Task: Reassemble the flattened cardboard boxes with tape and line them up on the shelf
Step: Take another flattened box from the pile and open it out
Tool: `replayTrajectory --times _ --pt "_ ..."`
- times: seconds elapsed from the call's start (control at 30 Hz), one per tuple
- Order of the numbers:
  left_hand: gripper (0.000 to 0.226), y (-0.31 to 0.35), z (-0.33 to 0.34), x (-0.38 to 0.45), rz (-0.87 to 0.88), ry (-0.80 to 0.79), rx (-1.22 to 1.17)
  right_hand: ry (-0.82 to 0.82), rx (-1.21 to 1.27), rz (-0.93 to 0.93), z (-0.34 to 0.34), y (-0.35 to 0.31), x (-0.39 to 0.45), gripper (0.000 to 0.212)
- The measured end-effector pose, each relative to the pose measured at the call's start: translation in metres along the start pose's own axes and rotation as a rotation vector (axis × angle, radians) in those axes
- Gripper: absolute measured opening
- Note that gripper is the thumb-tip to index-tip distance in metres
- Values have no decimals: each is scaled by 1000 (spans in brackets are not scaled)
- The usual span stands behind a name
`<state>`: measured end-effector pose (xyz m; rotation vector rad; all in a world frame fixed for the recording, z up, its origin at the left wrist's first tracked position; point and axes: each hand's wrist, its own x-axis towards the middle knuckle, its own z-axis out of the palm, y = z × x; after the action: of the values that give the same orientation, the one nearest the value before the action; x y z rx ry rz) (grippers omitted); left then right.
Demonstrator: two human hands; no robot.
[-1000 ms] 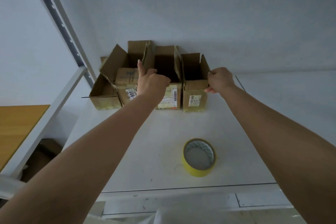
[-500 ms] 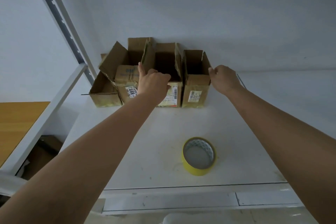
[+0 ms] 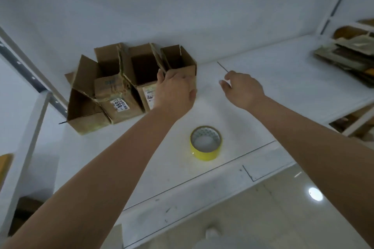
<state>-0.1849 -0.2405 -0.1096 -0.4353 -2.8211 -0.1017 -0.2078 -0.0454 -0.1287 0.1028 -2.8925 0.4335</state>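
While our left hand (image 3: 174, 91) grips the rightmost box (image 3: 182, 60) — right hand (image 3: 241, 89) loosely open beside it — one label (image 3: 119, 104) reads "668".

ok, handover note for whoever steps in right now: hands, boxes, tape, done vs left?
Left hand: on the front of the rightmost box, fingers at its top edge.
Right hand: off the boxes, holding nothing, above the shelf.
Four open-topped boxes stand in a row at the back left; the leftmost box sits askew.
Yellow tape roll lies near the front edge.
Done: four boxes shelved.
Left: flattened cardboard at far right.
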Motion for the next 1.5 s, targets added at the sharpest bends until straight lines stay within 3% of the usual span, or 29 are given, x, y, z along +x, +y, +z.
replayTrajectory --times 0.2,0.5,1.0,1.17,1.5 --pt "41 55 8 -14 192 -27 -190 39 -71 110 -14 32 -72 41" --pt "39 183 14 10 433 -54 -277 116 -177 338 -80 152 -134 40" --pt "41 445 60 116 527 -152 -280 60 -203 565 -162 406 -162 29" --pt "41 484 84 145 509 -202 -250 28 -170 595 -155 465 -147 29" --pt "43 498 132 249 466 -244 -161 66 -132 614 -132 547 -43 29"
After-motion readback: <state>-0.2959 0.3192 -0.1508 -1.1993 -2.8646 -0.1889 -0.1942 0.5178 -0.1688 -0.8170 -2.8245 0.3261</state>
